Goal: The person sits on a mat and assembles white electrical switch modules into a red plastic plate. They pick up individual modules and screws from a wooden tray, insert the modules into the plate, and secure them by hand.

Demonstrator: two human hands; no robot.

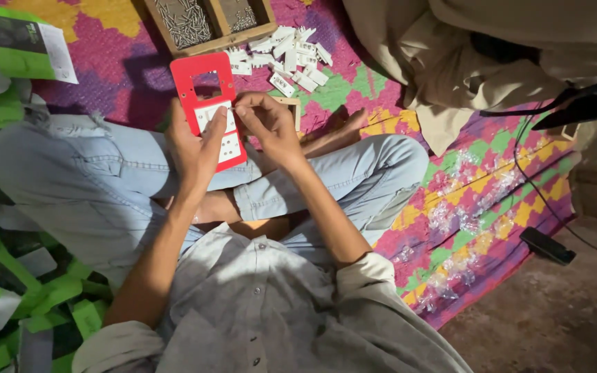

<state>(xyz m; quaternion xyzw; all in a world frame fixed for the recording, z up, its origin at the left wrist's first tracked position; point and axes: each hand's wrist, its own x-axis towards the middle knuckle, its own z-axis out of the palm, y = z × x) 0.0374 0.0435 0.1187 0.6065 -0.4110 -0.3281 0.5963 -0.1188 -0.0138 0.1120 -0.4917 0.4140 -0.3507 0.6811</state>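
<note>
Head view: left hand (195, 148) clasps a red frame (207, 103) from behind, its fingers wrapped around the edge, holding it upright over the lap. Right hand (267, 124) pinches its fingers shut at a white insert (214, 116) seated in the frame; whether something small sits between the tips cannot be told. Two white inserts look seated low in the frame, while the upper window stays vacant, so filling seems partly done. A heap of white pieces (288, 59) lies just beyond on the patterned mat (478, 186), beside a wooden tray (209, 24) of small metal parts. Green cartons (8, 304) crowd the left; nothing blocks the hands.
</note>
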